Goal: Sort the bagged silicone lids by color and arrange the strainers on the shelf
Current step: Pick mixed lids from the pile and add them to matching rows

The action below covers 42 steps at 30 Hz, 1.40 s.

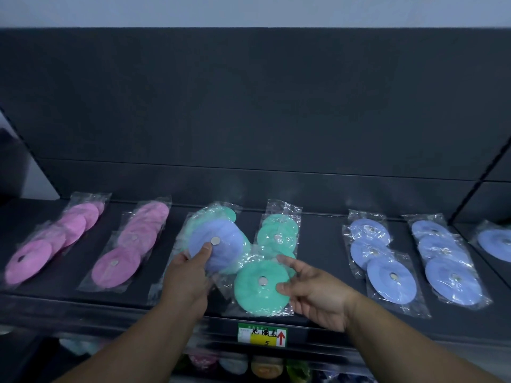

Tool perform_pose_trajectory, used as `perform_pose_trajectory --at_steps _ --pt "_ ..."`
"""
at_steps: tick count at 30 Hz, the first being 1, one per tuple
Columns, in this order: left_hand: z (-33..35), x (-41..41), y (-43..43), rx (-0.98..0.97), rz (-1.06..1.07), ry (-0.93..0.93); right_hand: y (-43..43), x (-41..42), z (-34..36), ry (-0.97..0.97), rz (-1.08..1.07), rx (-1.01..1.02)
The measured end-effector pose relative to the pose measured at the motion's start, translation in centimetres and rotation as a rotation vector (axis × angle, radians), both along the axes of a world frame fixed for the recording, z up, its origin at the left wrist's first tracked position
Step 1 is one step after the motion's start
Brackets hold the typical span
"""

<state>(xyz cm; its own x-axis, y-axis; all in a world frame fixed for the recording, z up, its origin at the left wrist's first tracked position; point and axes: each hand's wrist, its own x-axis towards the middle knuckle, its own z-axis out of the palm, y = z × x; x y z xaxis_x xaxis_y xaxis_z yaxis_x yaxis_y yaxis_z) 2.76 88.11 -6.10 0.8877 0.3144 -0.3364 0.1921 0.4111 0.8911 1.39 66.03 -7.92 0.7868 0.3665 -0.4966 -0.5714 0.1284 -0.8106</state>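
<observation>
Blue lid (221, 244): bagged, pinched by left hand (190, 275) over green stack.
Green lid (261, 288): at five o'clock, gripped by right hand (312, 294).

Green-and-yellow price label (262, 334) with red arrow, dark back panel (249, 106), pale wall (249, 9)

Lids (261, 288) — pink, mint green, periwinkle blue — on a charcoal shelf (318, 244).

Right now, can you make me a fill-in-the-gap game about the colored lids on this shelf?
1. The left hand holds a bagged ____ lid lying on the green pile.
2. The right hand holds a bagged ____ lid.
3. The two rows farthest left are ____.

Missing words: blue; green; pink
</observation>
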Motion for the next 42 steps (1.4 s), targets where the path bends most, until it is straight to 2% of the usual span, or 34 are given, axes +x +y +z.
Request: perform_pose_trajectory --at_steps 4,10,15,18,27,29,30,32,34,36,39,42 --pt "0.5 0.5 1.0 0.039 0.123 -0.031 -1.2 0.7 0.0 -0.029 -0.112 -0.144" --pt "1.0 0.3 1.0 0.023 0.118 -0.06 0.1 1.3 -0.5 -0.209 -0.164 -0.505" --pt "0.7 0.3 1.7 -0.01 0.08 -0.057 1.5 1.0 -0.4 -0.356 0.038 -0.951" --pt "0.5 0.2 2.0 -0.043 0.047 -0.046 2.2 0.3 -0.4 -0.514 0.163 -1.204" --pt "0.2 -0.5 2.1 -0.088 -0.073 -0.018 2.7 0.3 -0.3 -0.564 0.276 -1.353" --pt "0.2 -0.6 2.0 -0.075 -0.083 -0.021 2.8 0.4 -0.2 -0.638 0.126 -1.259" --pt "0.3 -0.6 1.8 -0.068 -0.091 -0.025 3.2 0.3 0.0 -0.661 -0.008 -1.129" --pt "0.4 -0.7 1.5 -0.049 -0.109 -0.037 4.4 0.0 1.2 -0.58 -0.225 -0.737" --pt "0.5 -0.8 0.9 -0.022 -0.136 -0.057 5.6 -0.4 2.2 -0.425 -0.244 -0.384" --pt "0.8 -1.1 0.1 -0.009 -0.164 -0.086 6.2 -0.8 2.3 -0.39 -0.18 -0.294" --pt "1.0 -1.4 -0.9 -0.009 -0.246 -0.117 6.3 -1.0 2.2 -0.333 -0.197 -0.223" --pt "1.2 -1.5 -1.1 -0.095 -0.372 -0.091 5.7 -0.8 2.2 -0.229 -0.224 -0.086"
